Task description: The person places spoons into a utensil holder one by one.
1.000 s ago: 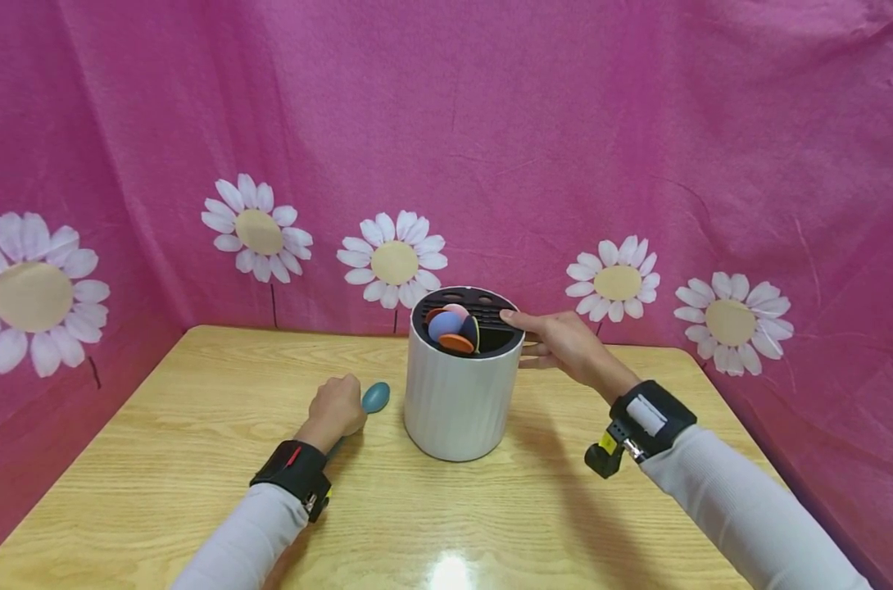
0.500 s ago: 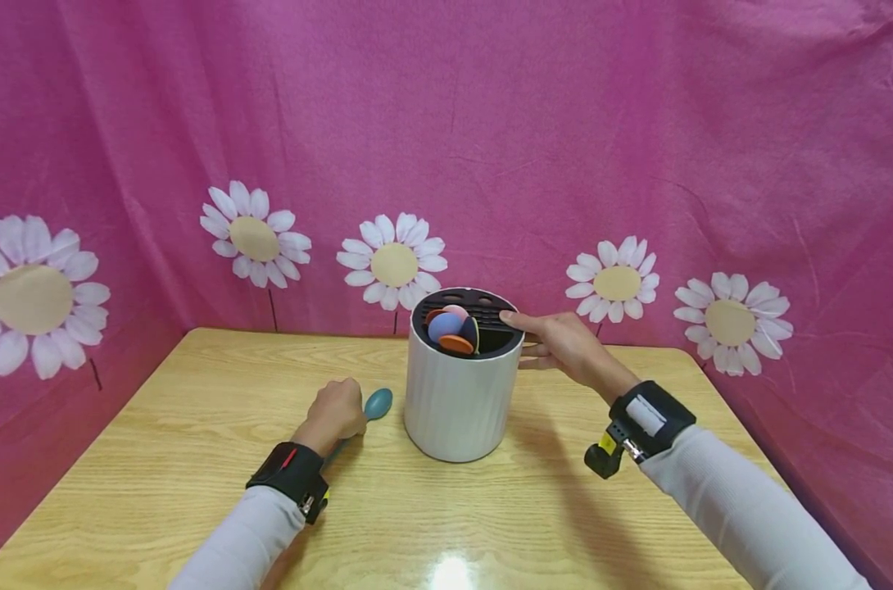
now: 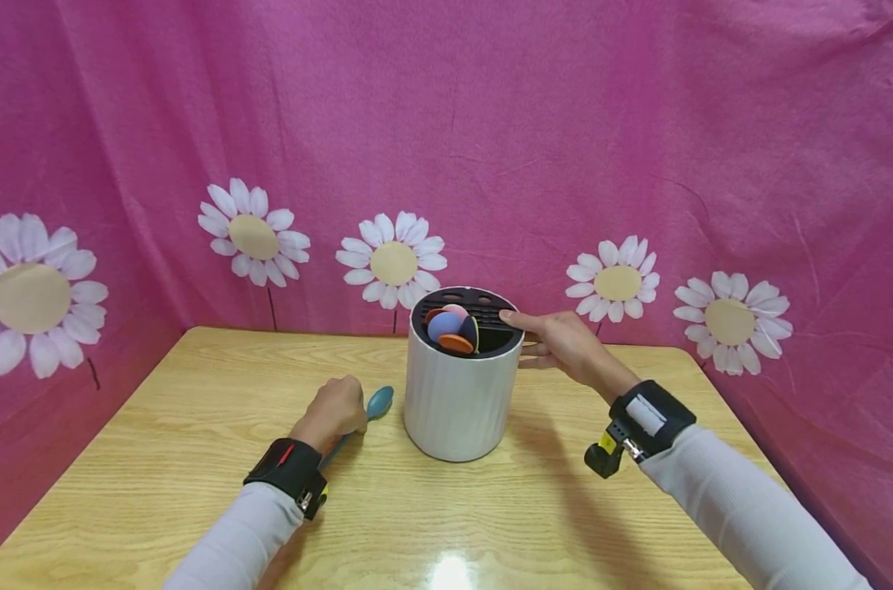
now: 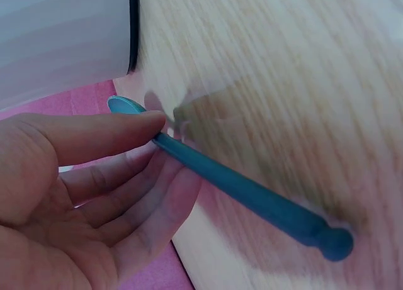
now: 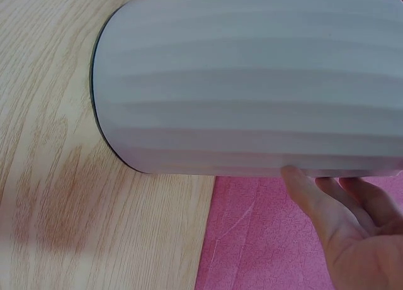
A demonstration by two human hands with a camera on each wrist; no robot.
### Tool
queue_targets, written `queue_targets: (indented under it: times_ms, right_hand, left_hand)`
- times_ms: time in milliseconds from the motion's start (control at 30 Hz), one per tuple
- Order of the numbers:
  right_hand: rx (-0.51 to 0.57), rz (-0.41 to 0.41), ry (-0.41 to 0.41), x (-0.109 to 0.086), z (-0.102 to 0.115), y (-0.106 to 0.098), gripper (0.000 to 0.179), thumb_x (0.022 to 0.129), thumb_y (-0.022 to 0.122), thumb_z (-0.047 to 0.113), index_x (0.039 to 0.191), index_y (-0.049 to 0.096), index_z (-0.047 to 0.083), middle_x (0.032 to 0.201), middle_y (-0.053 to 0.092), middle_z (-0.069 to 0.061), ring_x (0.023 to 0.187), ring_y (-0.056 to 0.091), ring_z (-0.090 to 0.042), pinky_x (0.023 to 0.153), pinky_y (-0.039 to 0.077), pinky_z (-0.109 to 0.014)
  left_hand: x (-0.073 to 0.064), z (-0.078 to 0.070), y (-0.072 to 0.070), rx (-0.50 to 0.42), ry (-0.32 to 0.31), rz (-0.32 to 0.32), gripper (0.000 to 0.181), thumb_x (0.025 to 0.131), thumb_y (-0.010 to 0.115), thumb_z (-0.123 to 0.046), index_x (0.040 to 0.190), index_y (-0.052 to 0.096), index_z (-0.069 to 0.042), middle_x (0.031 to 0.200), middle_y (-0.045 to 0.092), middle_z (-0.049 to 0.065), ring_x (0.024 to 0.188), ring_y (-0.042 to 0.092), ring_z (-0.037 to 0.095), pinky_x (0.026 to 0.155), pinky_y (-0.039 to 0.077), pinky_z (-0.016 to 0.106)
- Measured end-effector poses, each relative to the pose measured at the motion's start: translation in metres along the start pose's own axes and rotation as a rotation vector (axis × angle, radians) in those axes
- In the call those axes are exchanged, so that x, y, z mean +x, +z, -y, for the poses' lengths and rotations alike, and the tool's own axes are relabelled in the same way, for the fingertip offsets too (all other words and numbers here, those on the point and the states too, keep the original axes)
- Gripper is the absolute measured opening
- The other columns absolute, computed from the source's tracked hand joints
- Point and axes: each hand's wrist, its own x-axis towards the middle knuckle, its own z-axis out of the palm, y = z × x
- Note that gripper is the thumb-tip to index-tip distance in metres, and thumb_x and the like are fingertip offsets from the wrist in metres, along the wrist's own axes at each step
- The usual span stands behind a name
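Between thumb and fingers, my left hand [image 3: 336, 407] pinches a teal spoon [image 3: 379, 402] low over the table, left of a white ribbed utensil holder [image 3: 457, 410]. In the left wrist view the spoon's handle [image 4: 252, 192] slants down to a rounded end, with its shadow beside it on the wood. My right hand [image 3: 568, 346] grips the holder at its right side, thumb on the black top rim and fingers against the outer wall [image 5: 252, 107]. Several utensil heads stand in the holder's front opening, among them a blue-violet one [image 3: 444, 325] and an orange one [image 3: 456, 343].
The holder stands upright on a light wooden table [image 3: 432, 516]. Behind and beside the table hangs a pink cloth [image 3: 491, 147] printed with white daisies. In the holder's black top [image 3: 483, 313] are slots and round holes at the back.
The spoon has turned slightly in my left hand, its bowl shifting a little to the right and more of its handle showing. My right hand and the utensil holder have stayed put.
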Motion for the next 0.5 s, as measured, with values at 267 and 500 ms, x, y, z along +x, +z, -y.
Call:
queue_targets:
  times_ms: [267, 500]
  right_hand:
    - [0.017, 0.0, -0.004, 0.001, -0.001, 0.0, 0.054, 0.09, 0.07, 0.036, 0.123, 0.06, -0.006, 0.11, 0.067, -0.018, 0.097, 0.065, -0.03, 0.079, 0.057, -0.043]
    - [0.022, -0.001, -0.011, 0.002, -0.003, 0.0, 0.055, 0.09, 0.071, 0.036, 0.123, 0.06, -0.007, 0.108, 0.068, -0.018, 0.097, 0.065, -0.03, 0.082, 0.055, -0.046]
  left_hand:
    - [0.001, -0.002, -0.007, -0.048, 0.039, -0.078, 0.038, 0.074, 0.061, 0.008, 0.049, 0.042, -0.013, 0.053, 0.033, -0.004, 0.048, 0.033, 0.013, 0.041, 0.024, 0.023]
    - [0.003, -0.003, -0.015, -0.042, 0.069, -0.109, 0.041, 0.076, 0.06, 0.008, 0.049, 0.039, -0.014, 0.051, 0.028, -0.006, 0.048, 0.028, 0.01, 0.041, 0.022, 0.021]
